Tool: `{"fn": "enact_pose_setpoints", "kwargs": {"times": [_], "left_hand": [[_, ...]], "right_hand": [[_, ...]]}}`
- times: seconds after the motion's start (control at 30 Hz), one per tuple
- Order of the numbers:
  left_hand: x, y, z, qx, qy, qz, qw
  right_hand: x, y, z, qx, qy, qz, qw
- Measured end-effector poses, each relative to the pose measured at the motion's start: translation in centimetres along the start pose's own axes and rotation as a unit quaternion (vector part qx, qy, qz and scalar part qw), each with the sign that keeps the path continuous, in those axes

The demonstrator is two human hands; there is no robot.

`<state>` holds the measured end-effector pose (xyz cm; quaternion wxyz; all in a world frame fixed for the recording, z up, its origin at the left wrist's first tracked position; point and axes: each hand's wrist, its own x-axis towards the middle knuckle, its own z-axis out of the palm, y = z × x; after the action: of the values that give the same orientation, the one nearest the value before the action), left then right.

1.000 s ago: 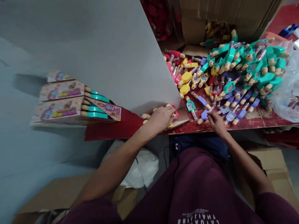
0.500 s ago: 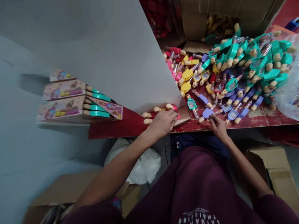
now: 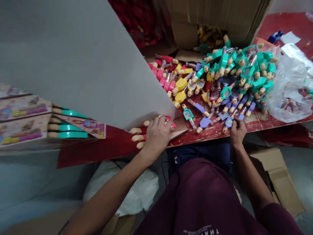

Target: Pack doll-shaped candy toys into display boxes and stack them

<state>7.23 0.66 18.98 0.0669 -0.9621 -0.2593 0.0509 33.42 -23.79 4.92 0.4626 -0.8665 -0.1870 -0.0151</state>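
My left hand [image 3: 158, 134] curls over a red toy [image 3: 171, 122] with a doll's head, in the low cardboard display box [image 3: 180, 128] at the table edge. Several doll heads [image 3: 139, 138] stick out of the box to the left of that hand; my palm hides the rest of them. My right hand [image 3: 238, 132] pinches at a purple doll-headed toy [image 3: 229, 122] with a clear tube, lying at the front of the pile. Left of it lie another purple toy [image 3: 204, 122] and a teal one [image 3: 188, 114].
A heap of teal toys [image 3: 254, 70] rises at the right, beside a clear plastic bag [image 3: 290, 98]. Behind stands a large carton [image 3: 217, 13]. Filled display boxes [image 3: 24, 122] are stacked at left by a grey panel [image 3: 80, 65]. A white sack [image 3: 127, 186] lies below the table.
My right hand has moved right, from beside one purple toy to another. My left hand stays over the box. The whole view has swung to the right.
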Motion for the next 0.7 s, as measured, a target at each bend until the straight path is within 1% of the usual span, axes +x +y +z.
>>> {"fn": "enact_pose_setpoints", "kwargs": {"times": [0.03,0.07,0.13,0.2,0.27,0.33,0.37,0.43,0.5,0.57,0.6,0.63,0.67,0.7], "left_hand": [[0.0,0.0,0.0,0.008,0.017,0.005,1.0],[0.0,-0.1,0.1,0.011,0.025,0.011,1.0],[0.3,-0.4,0.4,0.009,0.023,0.029,0.999],[0.5,-0.8,0.8,0.006,0.021,0.051,0.998],[0.6,-1.0,1.0,0.008,0.032,0.067,0.997],[0.3,-0.8,1.2,0.005,0.071,0.064,0.995],[0.0,-0.4,1.2,-0.002,0.105,0.059,0.993],[-0.6,1.1,1.4,-0.042,0.19,0.06,0.979],[-1.1,3.3,1.5,-0.106,0.265,0.091,0.954],[-1.1,6.0,1.6,-0.162,0.298,0.147,0.929],[-0.8,7.3,1.6,-0.182,0.301,0.178,0.919],[-0.4,8.5,1.5,-0.196,0.303,0.209,0.909],[0.0,9.6,1.5,-0.205,0.302,0.239,0.9],[0.6,10.4,1.5,-0.211,0.299,0.267,0.892]], "right_hand": [[0.9,0.7,-0.5,-0.039,0.029,0.013,0.999],[1.8,1.4,-0.9,-0.077,0.041,0.029,0.996],[3.0,2.3,-1.2,-0.128,0.022,0.084,0.988],[3.6,2.8,-1.1,-0.135,-0.011,0.151,0.979],[3.7,2.8,-0.8,-0.121,-0.023,0.192,0.974],[3.5,2.7,-0.6,-0.106,-0.008,0.202,0.974],[3.3,2.6,-0.6,-0.098,0.005,0.202,0.974],[2.6,2.1,-1.2,-0.075,0.029,0.208,0.975],[1.2,1.0,-2.4,-0.051,0.048,0.208,0.976],[-0.7,-0.9,-4.0,0.006,0.055,0.201,0.978],[-1.8,-2.1,-4.9,0.059,0.044,0.201,0.977],[-2.8,-3.5,-5.8,0.125,0.014,0.206,0.97],[-3.8,-5.0,-6.7,0.196,-0.034,0.219,0.955],[-4.7,-6.5,-7.4,0.263,-0.099,0.238,0.93]]}}
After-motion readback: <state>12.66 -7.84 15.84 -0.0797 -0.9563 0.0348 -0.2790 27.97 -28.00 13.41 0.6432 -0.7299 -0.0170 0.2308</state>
